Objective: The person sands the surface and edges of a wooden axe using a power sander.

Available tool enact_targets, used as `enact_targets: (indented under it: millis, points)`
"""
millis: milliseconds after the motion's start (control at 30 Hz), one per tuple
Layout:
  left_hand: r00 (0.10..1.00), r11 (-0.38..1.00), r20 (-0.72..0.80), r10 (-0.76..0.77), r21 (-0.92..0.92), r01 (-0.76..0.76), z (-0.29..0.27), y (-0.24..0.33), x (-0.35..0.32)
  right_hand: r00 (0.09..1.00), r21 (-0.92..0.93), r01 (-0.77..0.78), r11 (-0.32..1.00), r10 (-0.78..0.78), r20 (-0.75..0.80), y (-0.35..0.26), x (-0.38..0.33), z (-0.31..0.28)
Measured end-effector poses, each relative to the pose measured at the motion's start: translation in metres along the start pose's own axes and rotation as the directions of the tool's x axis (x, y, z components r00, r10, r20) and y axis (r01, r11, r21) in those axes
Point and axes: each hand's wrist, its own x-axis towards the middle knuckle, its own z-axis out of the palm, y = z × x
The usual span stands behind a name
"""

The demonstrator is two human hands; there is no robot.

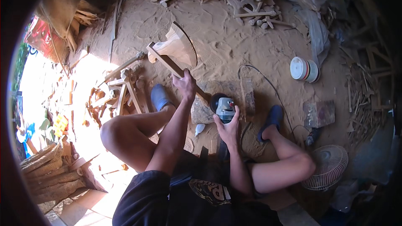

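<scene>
Left hand (pixel 185 86) and right hand (pixel 228 126) are apart: the former wraps one pale, axe-shaped wooden piece (pixel 167 62), the latter clasps one grey angle grinder (pixel 225 109) with a black disc. Both reach over one worn, rectangular block (pixel 202 113); disc-to-wood contact is unclear. Two blue slippers (pixel 161 96) flank the block; one white bottle (pixel 200 129) lies at its near edge. Right of it, one dark cable (pixel 273 87) loops before one white round tub (pixel 299 69); one wire-caged fan (pixel 328 166) sits farther right, nearer the person. Uncounted wooden pieces (pixel 255 14) heap beyond it.
</scene>
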Motion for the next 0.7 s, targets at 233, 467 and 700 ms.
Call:
enact_targets:
  millis: [233,467,700]
  points:
    - [0.996,0.998,0.084,0.010,-0.057,-0.006,0.008,-0.003,-0.029,0.996,-0.081,-0.068,0.994,0.072,0.050,0.005,0.001,-0.006]
    - [0.997,0.994,0.061,0.055,-0.098,-0.049,-0.003,-0.020,-0.021,0.992,-0.080,-0.038,0.996,0.047,0.113,0.009,-0.003,0.004]
    - [0.993,0.993,0.094,0.074,-0.097,-0.065,0.002,-0.020,-0.028,0.985,-0.052,-0.113,0.992,0.119,0.124,0.004,-0.005,0.003]
